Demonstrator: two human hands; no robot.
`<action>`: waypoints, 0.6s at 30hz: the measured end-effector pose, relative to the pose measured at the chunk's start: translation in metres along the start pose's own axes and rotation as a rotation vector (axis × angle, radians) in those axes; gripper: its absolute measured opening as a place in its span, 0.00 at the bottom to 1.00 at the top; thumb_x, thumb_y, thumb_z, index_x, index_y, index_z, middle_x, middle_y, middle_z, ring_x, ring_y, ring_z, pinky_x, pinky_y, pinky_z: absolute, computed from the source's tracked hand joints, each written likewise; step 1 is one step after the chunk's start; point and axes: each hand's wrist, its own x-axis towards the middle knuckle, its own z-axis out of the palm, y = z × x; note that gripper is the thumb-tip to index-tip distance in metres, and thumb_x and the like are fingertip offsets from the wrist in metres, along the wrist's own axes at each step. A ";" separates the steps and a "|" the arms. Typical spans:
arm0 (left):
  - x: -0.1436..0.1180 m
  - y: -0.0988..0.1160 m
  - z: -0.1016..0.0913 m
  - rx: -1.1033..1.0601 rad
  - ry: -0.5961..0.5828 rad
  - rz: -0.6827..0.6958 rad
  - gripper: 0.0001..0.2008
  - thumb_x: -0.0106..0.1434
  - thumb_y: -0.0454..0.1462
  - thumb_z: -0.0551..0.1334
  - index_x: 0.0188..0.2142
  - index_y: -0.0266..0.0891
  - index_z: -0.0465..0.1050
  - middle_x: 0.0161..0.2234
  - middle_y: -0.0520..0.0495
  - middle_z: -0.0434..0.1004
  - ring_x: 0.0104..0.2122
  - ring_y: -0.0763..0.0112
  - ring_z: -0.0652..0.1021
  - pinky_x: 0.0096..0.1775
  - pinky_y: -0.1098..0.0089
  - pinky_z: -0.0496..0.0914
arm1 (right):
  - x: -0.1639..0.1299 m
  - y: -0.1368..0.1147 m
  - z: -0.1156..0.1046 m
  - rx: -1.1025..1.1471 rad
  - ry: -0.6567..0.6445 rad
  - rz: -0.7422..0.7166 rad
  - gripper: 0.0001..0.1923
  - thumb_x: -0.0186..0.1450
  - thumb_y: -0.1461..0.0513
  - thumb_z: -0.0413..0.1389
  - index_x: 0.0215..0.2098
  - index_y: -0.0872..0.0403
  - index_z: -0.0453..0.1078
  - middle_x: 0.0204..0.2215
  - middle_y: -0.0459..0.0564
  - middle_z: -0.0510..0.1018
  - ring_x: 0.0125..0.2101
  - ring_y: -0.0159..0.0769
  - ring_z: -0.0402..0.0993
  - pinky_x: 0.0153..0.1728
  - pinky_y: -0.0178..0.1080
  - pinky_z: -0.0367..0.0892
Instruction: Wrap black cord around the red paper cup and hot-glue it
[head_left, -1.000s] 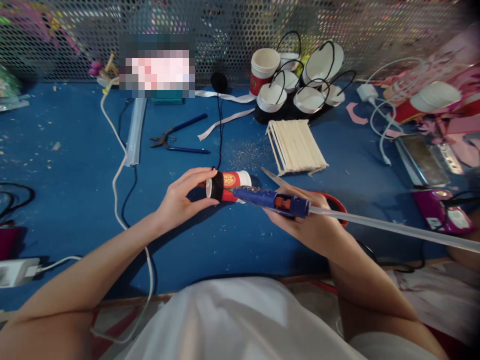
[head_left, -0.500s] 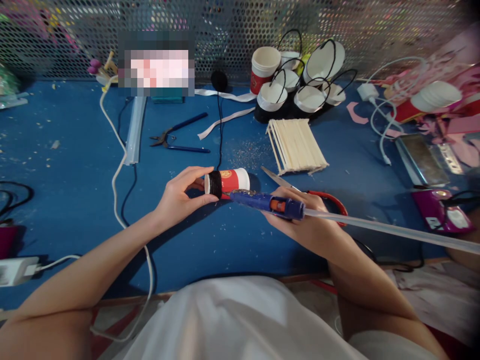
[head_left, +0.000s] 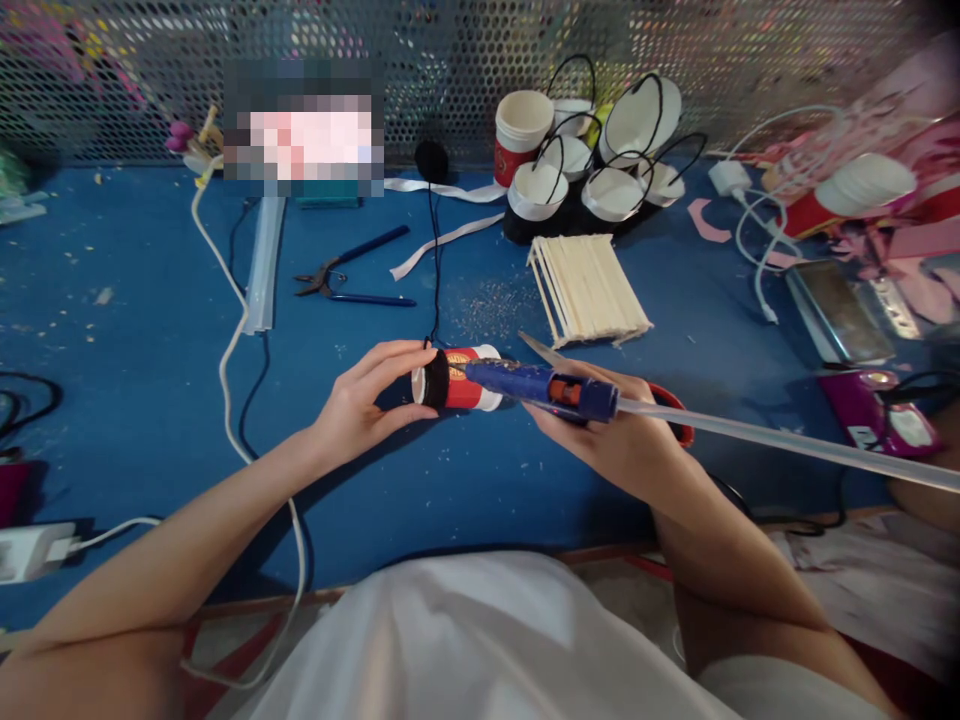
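Paper cup, one, red with white, lying sideways over the blue table and taken here as the clock's centre; black yarn wound about its nine-o'clock end, a strand running to a dark ball at twelve. Left hand, at nine o'clock: thumb and fingers parted by the cup's width, closed on the yarn-wrapped end. Right hand, between three and four: fingers curled about a blue glue gun (grip mostly hidden), nozzle pointing toward nine over the cup beside the yarn band; contact between them cannot be told. Clear glue stick, one, protruding from the gun's rear toward three. Scissors, red-handled, partly covered by the right hand, at three. Bundle of pale sticks, at two. Group of white cups with black loop handles, at one. Pliers, blue-handled, spread open, between ten and eleven. Spare glue sticks, clear, bundled, at ten.
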 end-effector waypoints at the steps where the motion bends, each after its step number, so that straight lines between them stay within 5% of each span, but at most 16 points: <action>1: 0.000 0.001 0.000 0.012 -0.007 0.017 0.29 0.53 0.39 0.68 0.54 0.40 0.64 0.50 0.38 0.71 0.51 0.60 0.72 0.52 0.58 0.69 | 0.000 0.000 0.000 0.014 -0.009 0.011 0.05 0.58 0.61 0.58 0.31 0.51 0.66 0.28 0.46 0.76 0.26 0.34 0.72 0.29 0.36 0.67; 11: -0.002 0.003 -0.002 0.099 -0.076 0.139 0.27 0.57 0.36 0.65 0.56 0.43 0.62 0.52 0.38 0.67 0.51 0.61 0.72 0.50 0.59 0.71 | 0.009 0.002 -0.002 -0.028 -0.040 -0.026 0.04 0.60 0.60 0.53 0.28 0.52 0.67 0.23 0.48 0.74 0.25 0.38 0.72 0.29 0.40 0.68; 18: -0.003 0.001 0.000 0.116 -0.096 0.172 0.25 0.59 0.33 0.63 0.56 0.44 0.61 0.54 0.38 0.64 0.53 0.60 0.70 0.49 0.60 0.72 | 0.010 0.007 0.001 0.072 -0.061 0.060 0.09 0.60 0.57 0.55 0.34 0.54 0.70 0.31 0.51 0.78 0.33 0.41 0.74 0.34 0.40 0.69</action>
